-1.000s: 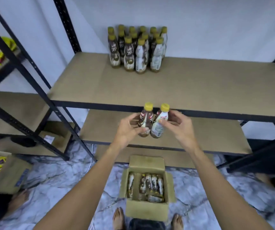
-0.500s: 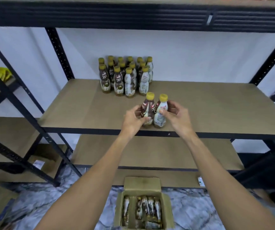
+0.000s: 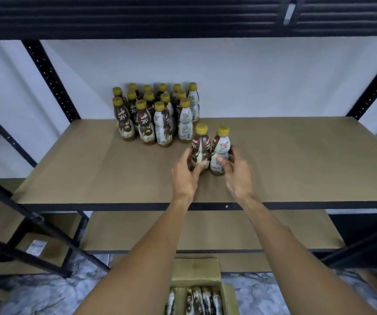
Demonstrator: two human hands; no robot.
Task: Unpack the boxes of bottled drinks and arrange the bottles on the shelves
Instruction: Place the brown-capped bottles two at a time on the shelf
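The left hand is gripping a brown-labelled coffee bottle, its fingers curling round the waisted plastic body. The right hand is clasping a white-labelled coffee bottle likewise. Both bottles are standing upright, side by side, each wearing a mustard-yellow cap. They are sitting at the matte tan fibreboard shelf, just front-right of the cluster of matching bottles. Below, an open cardboard box is holding more bottles.
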